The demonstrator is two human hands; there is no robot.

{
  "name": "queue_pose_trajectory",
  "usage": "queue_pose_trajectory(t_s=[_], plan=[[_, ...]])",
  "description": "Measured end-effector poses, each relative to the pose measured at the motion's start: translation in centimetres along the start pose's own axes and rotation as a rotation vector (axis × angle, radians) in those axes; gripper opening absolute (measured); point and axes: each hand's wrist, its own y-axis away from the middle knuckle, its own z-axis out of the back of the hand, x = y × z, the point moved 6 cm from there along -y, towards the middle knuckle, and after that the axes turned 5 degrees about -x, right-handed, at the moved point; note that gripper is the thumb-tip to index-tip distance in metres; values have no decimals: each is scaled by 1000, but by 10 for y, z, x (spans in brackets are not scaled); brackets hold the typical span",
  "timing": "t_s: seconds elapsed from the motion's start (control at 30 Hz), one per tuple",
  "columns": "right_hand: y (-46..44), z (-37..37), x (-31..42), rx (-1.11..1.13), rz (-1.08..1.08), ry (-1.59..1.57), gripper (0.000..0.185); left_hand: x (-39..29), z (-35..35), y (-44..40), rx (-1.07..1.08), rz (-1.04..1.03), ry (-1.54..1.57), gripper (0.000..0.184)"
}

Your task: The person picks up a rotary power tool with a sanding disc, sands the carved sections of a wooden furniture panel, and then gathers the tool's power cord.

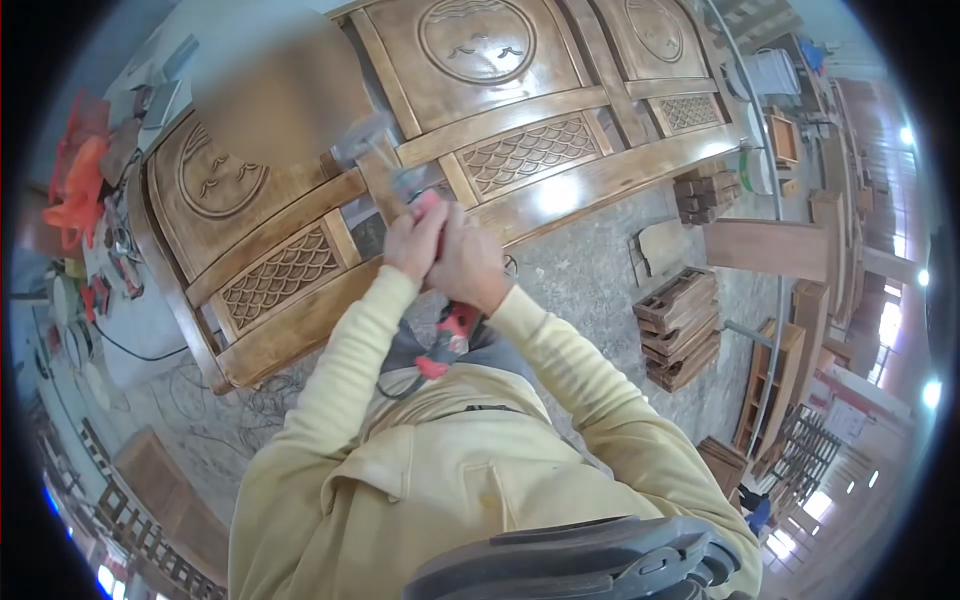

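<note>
My left hand and my right hand are both closed around a red and black power tool that looks like an angle grinder. Its rear end points back toward my waist, with a dark cord curving from it. The tool's front end is smeared by motion, so its disc or head cannot be made out. Just beyond my hands lies a varnished wooden furniture panel, with carved round medallions and scale-pattern inserts. The tool's front is over one of the panel's upright rails; contact is unclear. A blurred patch hides part of the left section.
Stacked wooden pieces lie on the concrete floor to the right, near a flat board. Red-orange bags and tools crowd the left side. Loose cords lie on the floor below the panel.
</note>
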Motion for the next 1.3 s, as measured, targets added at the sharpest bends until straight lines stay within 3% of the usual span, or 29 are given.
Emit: queue_pose_trajectory(t_s=[0.1,0.17,0.23,0.33,0.43,0.67,0.73,0.8,0.87,0.93,1.0,1.07,1.13,1.2,1.23,1.3], plan=[[-2,37,-69,-17,1,-45,61,-4,-74,-4,124,32,-209,66],[-5,53,-115,2,22,-146,60,-12,-118,0,166,-100,-459,68],[-8,72,-155,99,68,-141,58,-3,-159,14,83,172,-176,67],[-32,117,-183,259,180,-17,60,10,-217,10,-62,154,-76,69],[-64,131,-203,457,185,53,79,-15,-236,10,-143,117,-165,72],[-95,122,-191,533,310,-37,74,-6,-233,-12,-229,270,31,71],[-106,131,-192,575,230,-9,72,-18,-248,-18,-256,228,255,72],[-116,149,-182,676,227,112,68,-12,-273,-25,-215,295,267,67],[-128,157,-188,644,352,107,68,-13,-291,-12,-401,381,500,65],[-133,171,-180,780,501,274,71,-42,-291,-1,-390,428,686,62],[-146,174,-178,778,512,284,73,-51,-300,-18,-345,365,911,52],[-161,175,-178,749,438,259,76,-51,-309,-28,-372,422,866,49],[-171,181,-177,792,532,309,76,-48,-319,-36,-415,474,817,46],[-177,184,-191,834,613,355,75,-60,-334,-41,-427,230,1046,46],[-186,186,-199,828,615,300,76,-60,-341,-46,-440,229,1048,46],[-199,195,-210,826,638,247,77,-61,-358,-66,-407,426,940,58]])
